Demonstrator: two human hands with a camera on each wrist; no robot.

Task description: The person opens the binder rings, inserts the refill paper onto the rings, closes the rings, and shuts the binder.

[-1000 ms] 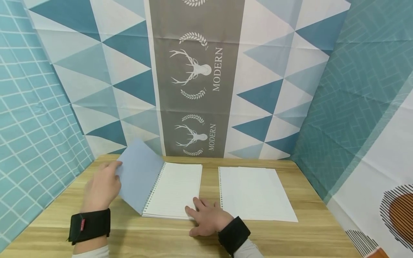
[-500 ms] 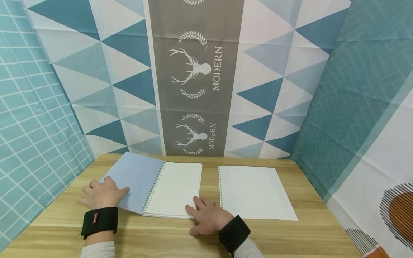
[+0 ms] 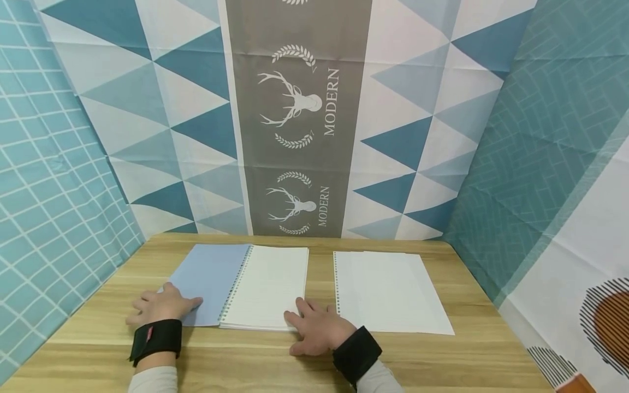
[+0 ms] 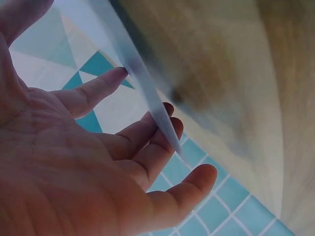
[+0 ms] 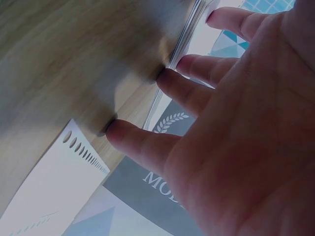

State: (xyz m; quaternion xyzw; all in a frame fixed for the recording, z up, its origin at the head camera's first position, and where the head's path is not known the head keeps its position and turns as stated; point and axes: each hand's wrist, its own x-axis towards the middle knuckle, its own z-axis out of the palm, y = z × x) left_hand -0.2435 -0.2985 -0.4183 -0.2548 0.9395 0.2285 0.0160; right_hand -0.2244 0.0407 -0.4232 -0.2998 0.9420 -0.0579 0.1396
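A spiral notebook lies opened out on the wooden table, its blue cover (image 3: 211, 275) folded over to the left and its lined white pages (image 3: 270, 284) facing up. My left hand (image 3: 164, 305) rests with spread fingers on the cover's lower left part. In the left wrist view the fingertips (image 4: 118, 73) meet the thin cover edge (image 4: 147, 93). My right hand (image 3: 319, 327) lies at the lower right corner of the pages, fingers spread. The right wrist view shows some fingertips at the page edges (image 5: 184, 42), others on the table.
To the right of the notebook lie loose white sheets (image 3: 390, 292) with punched holes along their left side. The wooden table (image 3: 236, 360) ends at a patterned cloth backdrop (image 3: 295, 164), with more cloth at both sides.
The raised blue cover has come down flat to the left. My left hand went from holding its edge to resting spread on it. My right hand stayed in place.
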